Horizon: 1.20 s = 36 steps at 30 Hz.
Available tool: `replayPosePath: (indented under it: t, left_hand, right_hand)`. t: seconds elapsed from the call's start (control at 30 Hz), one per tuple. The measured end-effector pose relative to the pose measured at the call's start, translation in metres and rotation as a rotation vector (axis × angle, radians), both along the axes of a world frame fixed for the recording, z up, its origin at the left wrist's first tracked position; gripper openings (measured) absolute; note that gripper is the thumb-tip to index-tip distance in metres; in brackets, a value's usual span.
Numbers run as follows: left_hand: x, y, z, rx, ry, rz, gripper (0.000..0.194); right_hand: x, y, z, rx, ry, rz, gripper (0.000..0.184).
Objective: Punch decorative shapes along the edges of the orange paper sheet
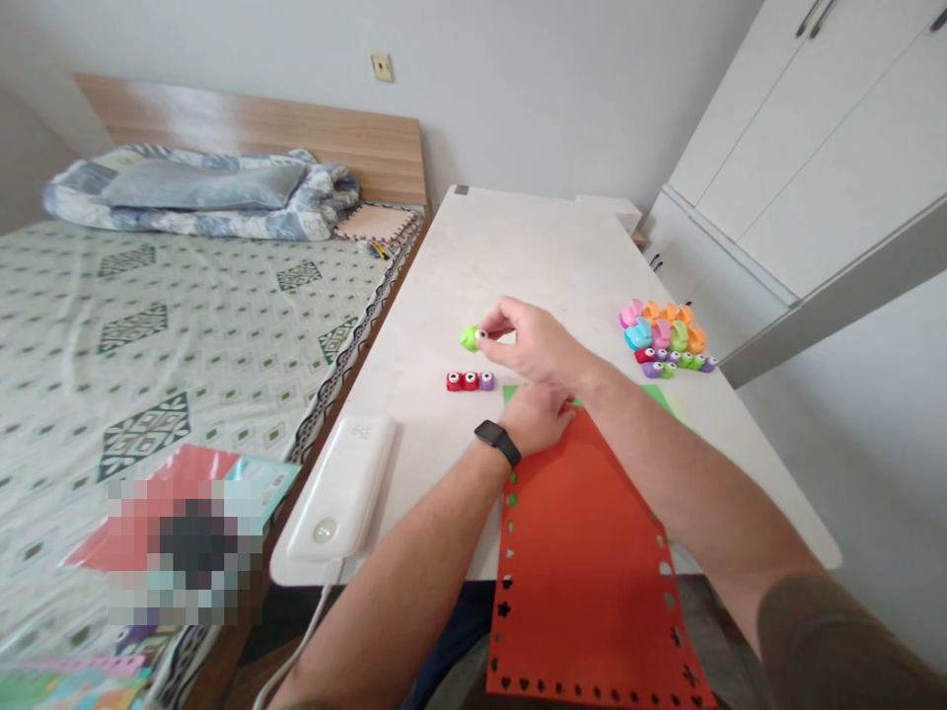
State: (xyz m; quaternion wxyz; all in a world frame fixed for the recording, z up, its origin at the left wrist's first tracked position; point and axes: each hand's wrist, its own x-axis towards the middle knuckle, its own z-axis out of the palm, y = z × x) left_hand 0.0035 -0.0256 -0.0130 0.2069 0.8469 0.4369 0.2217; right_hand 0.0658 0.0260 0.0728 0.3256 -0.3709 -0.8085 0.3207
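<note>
My right hand reaches across the table and pinches a small green craft punch with a white eye-like button. Just below it, my left hand, with a black watch on the wrist, is closed at the top of an orange sheet of paper. Part of its fingers is hidden behind the right hand and forearm. Small shapes are punched along the side and bottom borders of the orange sheet. Green paper shows beneath it. Two red punches and a purple punch stand in a row to the left.
Several colourful punches are grouped at the table's right side. A white power bank with a cable lies at the left edge of the white table. Beside it is a bed holding packaged coloured paper.
</note>
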Motion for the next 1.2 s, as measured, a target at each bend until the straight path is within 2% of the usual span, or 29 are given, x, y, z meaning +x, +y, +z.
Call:
replayPosePath:
  t: [0.1, 0.23, 0.3, 0.43, 0.6, 0.73, 0.9, 1.2]
  left_hand:
    - [-0.001, 0.003, -0.002, 0.007, 0.008, -0.019, 0.021]
    - [-0.003, 0.006, -0.002, 0.026, -0.008, -0.016, 0.021]
    - [-0.004, 0.007, -0.002, 0.028, -0.019, -0.009, 0.024]
    - [-0.004, 0.008, -0.003, 0.011, -0.048, -0.002, 0.023]
    - [-0.004, 0.009, -0.003, -0.013, -0.083, -0.007, 0.021]
    - [-0.002, 0.01, -0.003, -0.022, -0.096, -0.003, 0.021]
    - [-0.002, 0.011, -0.003, -0.027, -0.116, -0.001, 0.02]
    - [-0.002, 0.011, -0.005, -0.038, -0.149, 0.013, 0.021]
  right_hand:
    - [0.054, -0.006, -0.001, -0.137, 0.157, -0.052, 0.024]
    - [0.117, -0.015, -0.02, -0.289, 0.247, -0.119, 0.038]
    - [0.141, -0.018, -0.032, -0.32, 0.185, -0.154, 0.043]
    - [0.171, -0.019, -0.051, -0.326, -0.019, -0.148, 0.041]
    - [0.18, -0.018, -0.064, -0.228, -0.154, -0.082, 0.04]
    - [0.179, -0.019, -0.066, -0.213, -0.172, -0.042, 0.042]
    - [0.18, -0.02, -0.066, -0.196, -0.165, -0.059, 0.045]
    - [0.182, -0.019, -0.069, -0.265, -0.197, 0.028, 0.047]
